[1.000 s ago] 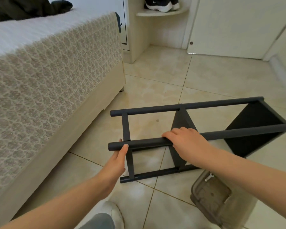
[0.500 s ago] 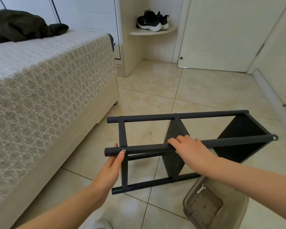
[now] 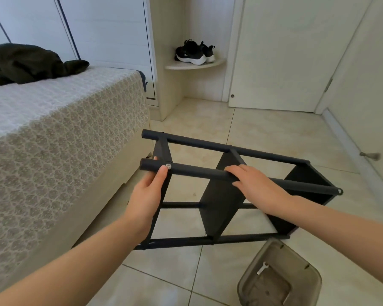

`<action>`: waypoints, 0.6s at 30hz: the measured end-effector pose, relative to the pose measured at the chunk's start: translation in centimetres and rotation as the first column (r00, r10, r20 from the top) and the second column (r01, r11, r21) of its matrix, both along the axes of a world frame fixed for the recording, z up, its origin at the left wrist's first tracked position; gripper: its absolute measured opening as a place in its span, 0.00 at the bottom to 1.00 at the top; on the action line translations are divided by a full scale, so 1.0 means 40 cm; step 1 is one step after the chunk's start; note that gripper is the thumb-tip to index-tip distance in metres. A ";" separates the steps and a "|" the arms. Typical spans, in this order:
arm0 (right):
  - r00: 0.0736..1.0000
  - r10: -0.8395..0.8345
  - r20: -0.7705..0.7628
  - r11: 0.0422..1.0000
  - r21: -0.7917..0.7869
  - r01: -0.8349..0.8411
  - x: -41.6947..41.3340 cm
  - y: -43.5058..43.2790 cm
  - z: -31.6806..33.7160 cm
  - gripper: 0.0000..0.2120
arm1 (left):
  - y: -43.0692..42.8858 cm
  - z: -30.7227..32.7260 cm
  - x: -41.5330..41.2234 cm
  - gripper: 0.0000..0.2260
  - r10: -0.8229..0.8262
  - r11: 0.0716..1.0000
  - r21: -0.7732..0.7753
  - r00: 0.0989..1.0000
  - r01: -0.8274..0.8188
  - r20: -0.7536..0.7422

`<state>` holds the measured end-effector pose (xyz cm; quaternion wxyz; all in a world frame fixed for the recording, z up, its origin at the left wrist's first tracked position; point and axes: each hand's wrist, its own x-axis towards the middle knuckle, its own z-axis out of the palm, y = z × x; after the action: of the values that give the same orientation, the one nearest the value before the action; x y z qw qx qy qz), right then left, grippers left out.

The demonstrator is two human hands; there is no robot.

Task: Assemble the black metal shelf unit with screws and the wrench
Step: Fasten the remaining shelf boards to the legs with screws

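The black metal shelf unit (image 3: pixel 221 202) lies on its side on the tiled floor, with its round poles running left to right and flat black panels between them. My left hand (image 3: pixel 147 193) grips the near upper pole at its left end, thumb beside a silver screw (image 3: pixel 168 166). My right hand (image 3: pixel 255 187) grips the same pole at its middle, fingers curled over it. A small white wrench (image 3: pixel 262 268) lies in a translucent plastic container (image 3: pixel 276 277) on the floor at the lower right.
A bed (image 3: pixel 60 138) with a patterned cover runs along the left, close to the shelf's left end. A closed door (image 3: pixel 283 51) and a corner shelf with black shoes (image 3: pixel 194 53) stand behind. Dark clothing (image 3: pixel 27 62) lies on the bed.
The view has tilted up and the shelf unit has been lifted and turned, its left end higher. Both hands keep their hold on the same pole.
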<state>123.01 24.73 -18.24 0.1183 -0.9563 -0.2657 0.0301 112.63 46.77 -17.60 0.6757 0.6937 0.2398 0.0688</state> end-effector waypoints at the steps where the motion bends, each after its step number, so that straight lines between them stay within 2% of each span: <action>1: 1.000 -0.003 -0.004 1.000 0.029 0.004 0.003 0.002 0.015 0.21 | -0.002 0.023 0.005 0.23 0.002 1.000 0.004 1.000 -0.002 0.025; 6: 1.000 -0.029 0.012 0.986 0.166 0.027 0.012 0.014 0.078 0.20 | -0.012 0.148 0.034 0.20 0.012 0.996 0.088 0.992 -0.023 0.124; 10: 0.999 -0.043 0.021 0.961 0.273 0.035 0.012 0.022 0.119 0.21 | -0.026 0.261 0.048 0.03 -0.030 0.988 0.157 0.981 -0.001 0.192; 18: 0.998 -0.054 0.019 0.908 0.417 0.041 -0.009 0.026 0.153 0.18 | -0.074 0.402 0.056 0.10 -0.080 0.906 0.423 0.973 -0.020 0.218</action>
<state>122.64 25.76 -12.13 0.3162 -0.9156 -0.2443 -0.0445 114.86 43.81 -1.53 0.5338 0.8143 0.1285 0.1884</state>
